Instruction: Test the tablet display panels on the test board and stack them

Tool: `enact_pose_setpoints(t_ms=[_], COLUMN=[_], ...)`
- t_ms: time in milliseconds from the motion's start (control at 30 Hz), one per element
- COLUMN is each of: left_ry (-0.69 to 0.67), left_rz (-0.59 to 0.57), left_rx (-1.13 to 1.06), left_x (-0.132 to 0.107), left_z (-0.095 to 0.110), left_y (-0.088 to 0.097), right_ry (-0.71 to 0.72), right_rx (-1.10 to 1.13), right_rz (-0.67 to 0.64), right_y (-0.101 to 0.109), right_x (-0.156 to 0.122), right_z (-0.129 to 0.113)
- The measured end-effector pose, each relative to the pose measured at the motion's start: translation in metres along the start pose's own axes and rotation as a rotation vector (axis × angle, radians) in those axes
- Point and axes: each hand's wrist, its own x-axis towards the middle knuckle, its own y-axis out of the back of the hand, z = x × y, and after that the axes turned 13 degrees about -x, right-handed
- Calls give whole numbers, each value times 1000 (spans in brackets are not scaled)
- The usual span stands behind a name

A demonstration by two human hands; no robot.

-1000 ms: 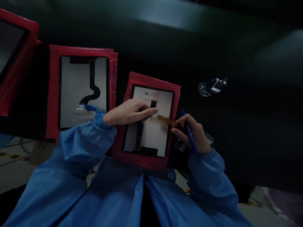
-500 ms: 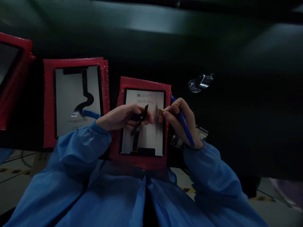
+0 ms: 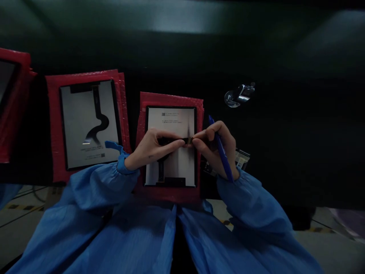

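A display panel lies back side up on red bubble wrap in front of me. Its black flex cable rises from the bottom edge, and the end is pinched between thumb and fingers of my left hand. My right hand pinches a small gold-coloured piece at the cable's tip. Whether the two are joined I cannot tell. A blue pen-shaped tool is also held in my right hand, lying slantwise across the fingers.
To the left, a second panel with a curved flex cable rests on red bubble wrap. Another red-wrapped panel is cut off at the far left. A shiny clear object and a small board-like part lie on the right.
Both hands have come together over the panel. My left fingers have brought the cable end level and up to the gold-coloured piece in my right hand.
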Motion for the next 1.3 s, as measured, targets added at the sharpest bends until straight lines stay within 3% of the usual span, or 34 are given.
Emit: enact_pose_setpoints(t_ms=[467, 1300], left_ry=[-93, -73], left_rz=[2, -77], left_rx=[102, 68], left_x=[1, 2], left_z=[0, 1], left_y=[2, 3], right_ry=[-5, 13], right_rx=[-115, -147], right_rz=[7, -28], right_y=[-2, -1], right_x=[-4, -4], right_z=[2, 3])
